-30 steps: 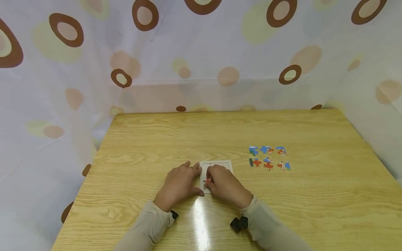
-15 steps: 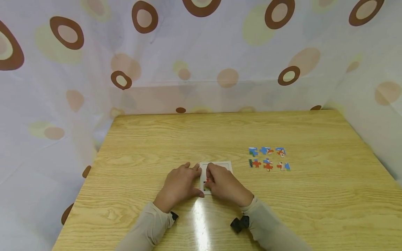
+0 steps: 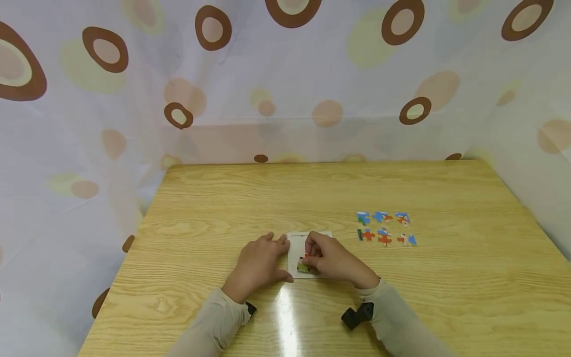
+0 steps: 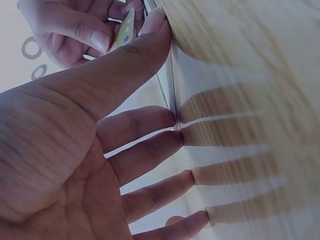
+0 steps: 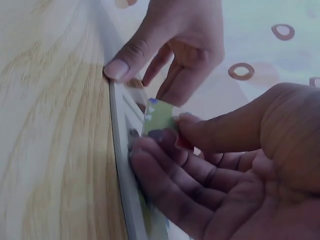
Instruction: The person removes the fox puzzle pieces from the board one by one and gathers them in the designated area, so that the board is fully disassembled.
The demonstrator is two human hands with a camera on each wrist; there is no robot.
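A small white puzzle tray (image 3: 295, 246) lies on the wooden table. My left hand (image 3: 258, 265) rests at its left side, thumb and fingers stretched out; in the left wrist view the fingertips (image 4: 167, 117) touch the tray's edge. Over the tray, my right hand (image 3: 334, 259) pinches a jigsaw piece (image 3: 304, 267), green and yellow with a bit of red. The right wrist view shows this piece (image 5: 161, 117) tilted between thumb and fingers, apart from the tray's rim (image 5: 120, 135). Part of the tray is hidden under the right hand.
To the right of the tray, several jigsaw pieces (image 3: 384, 237) lie in two rows, blue, red and orange. The wooden table (image 3: 223, 198) ends at a patterned cloth (image 3: 290, 139) behind. Black straps with small cameras (image 3: 357, 316) sit on the wrists.
My right hand has moved a little to the right, bringing the jigsaw piece away from the tray's lower left corner. The left hand stays at the tray's edge. The head view has shifted slightly.
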